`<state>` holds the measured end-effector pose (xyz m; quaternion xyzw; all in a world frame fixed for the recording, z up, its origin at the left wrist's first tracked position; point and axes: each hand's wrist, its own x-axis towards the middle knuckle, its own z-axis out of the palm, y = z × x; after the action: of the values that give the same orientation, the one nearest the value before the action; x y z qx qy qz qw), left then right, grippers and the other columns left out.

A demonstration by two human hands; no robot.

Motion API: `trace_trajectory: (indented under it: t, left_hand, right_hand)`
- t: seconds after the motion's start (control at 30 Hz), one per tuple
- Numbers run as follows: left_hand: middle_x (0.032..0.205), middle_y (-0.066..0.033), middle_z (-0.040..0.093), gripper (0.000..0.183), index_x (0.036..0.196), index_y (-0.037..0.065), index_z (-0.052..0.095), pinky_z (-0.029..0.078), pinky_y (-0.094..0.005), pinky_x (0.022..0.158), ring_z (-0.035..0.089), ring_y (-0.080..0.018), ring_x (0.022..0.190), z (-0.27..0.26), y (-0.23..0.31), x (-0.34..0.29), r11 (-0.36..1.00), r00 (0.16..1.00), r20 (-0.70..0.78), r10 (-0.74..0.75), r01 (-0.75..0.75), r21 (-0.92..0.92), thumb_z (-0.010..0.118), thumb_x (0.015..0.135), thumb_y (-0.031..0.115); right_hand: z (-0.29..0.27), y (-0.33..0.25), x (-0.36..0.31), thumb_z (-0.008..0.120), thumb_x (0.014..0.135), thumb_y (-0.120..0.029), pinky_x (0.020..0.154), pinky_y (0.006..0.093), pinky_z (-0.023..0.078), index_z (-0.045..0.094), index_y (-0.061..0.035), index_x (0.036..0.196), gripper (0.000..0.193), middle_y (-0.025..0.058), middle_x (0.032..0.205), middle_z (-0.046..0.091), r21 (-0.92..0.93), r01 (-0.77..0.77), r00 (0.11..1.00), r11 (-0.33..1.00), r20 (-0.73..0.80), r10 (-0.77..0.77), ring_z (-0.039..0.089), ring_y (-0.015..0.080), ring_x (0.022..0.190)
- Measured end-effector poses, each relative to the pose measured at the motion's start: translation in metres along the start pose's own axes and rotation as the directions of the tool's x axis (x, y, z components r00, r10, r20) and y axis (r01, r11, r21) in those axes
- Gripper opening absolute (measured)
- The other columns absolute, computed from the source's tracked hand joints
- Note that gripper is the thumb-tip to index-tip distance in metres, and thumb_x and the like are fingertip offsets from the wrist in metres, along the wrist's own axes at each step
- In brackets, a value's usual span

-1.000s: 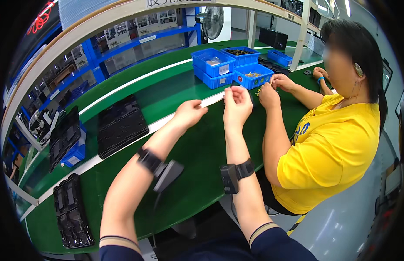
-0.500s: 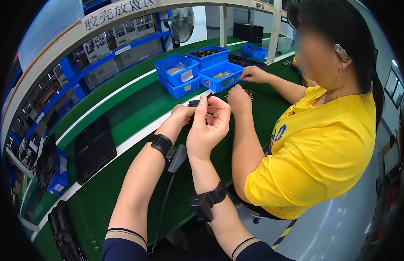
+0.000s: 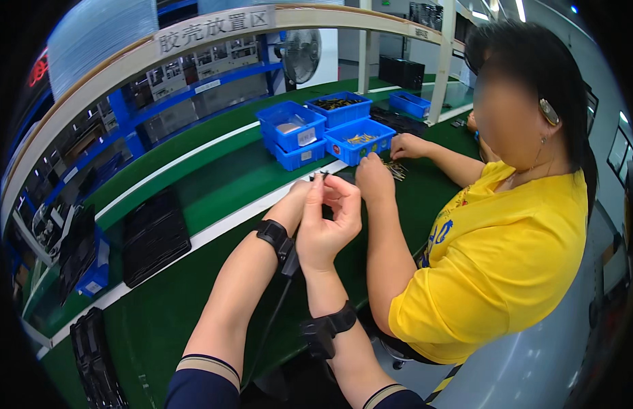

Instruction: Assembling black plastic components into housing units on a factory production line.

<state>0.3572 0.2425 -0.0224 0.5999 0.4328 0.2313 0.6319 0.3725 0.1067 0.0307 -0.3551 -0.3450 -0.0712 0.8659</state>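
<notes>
My two hands meet above the green work surface, in front of the blue bins. Between their fingertips a small black part (image 3: 324, 175) shows only in part; its exact kind cannot be made out. My right hand (image 3: 330, 221) is closed, with thumb and index finger pinched at the part and the other fingers curled. Just behind it my left hand (image 3: 296, 204) is also closed at the part, its fingertips mostly hidden by the right hand. Each wrist wears a black strapped device, the left one (image 3: 275, 235) with a cable.
Blue bins (image 3: 306, 158) stand ahead, one holding thin yellowish pieces (image 3: 360, 138). At right a co-worker in a yellow shirt (image 3: 493, 252) handles similar thin pieces (image 3: 397, 170). Black trays (image 3: 156, 235) lie at left, another black tray (image 3: 98, 358) nearer. A shelf frame (image 3: 214, 31) spans overhead.
My view has shifted, so the scene sits lower and slightly to the right. My hands stay together, and less of the black part shows between them.
</notes>
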Motion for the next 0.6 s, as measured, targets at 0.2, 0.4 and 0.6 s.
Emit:
trace_trajectory:
  t: [0.2,0.4,0.6]
  left_hand:
    - [0.079,-0.0053,0.063,0.026,0.088,0.006,0.062,0.048,-0.0291,0.056,0.061,-0.0177,0.066,-0.037,0.013,-0.041,0.996,0.987,-0.132,-0.087,0.085,-0.022,0.075,0.069,0.018]
    - [0.097,-0.0058,0.06,0.038,0.107,-0.001,0.053,0.045,-0.0313,0.081,0.058,-0.0136,0.09,-0.147,0.009,-0.203,0.977,0.972,0.102,-0.213,0.212,0.023,0.069,0.077,0.015]
    - [0.093,-0.0028,0.063,0.04,0.107,0.004,0.054,0.049,-0.0268,0.071,0.062,-0.0122,0.081,-0.221,-0.064,-0.338,0.91,0.878,-0.239,-0.415,0.406,-0.089,0.072,0.073,0.012]
  right_hand:
    - [-0.001,0.009,0.0,0.062,0.081,-0.006,0.053,0.0204,0.04,0.056,-0.0004,0.084,0.008,0.0012,0.07,0.053,-0.017,-0.052,0.998,0.999,-0.027,0.051,0.049,0.0068,0.058]
    - [0.011,0.026,-0.001,0.06,0.083,-0.005,0.057,0.0185,0.042,0.055,-0.0002,0.09,0.01,0.0024,0.076,0.057,0.118,-0.083,0.988,0.99,0.139,0.066,0.052,0.0057,0.064]
    - [0.027,0.003,-0.043,0.062,0.08,0.002,0.067,0.018,0.043,0.05,0.0008,0.107,0.029,0.0035,0.083,0.058,0.219,-0.555,0.692,0.803,0.658,0.298,0.054,0.0067,0.073]
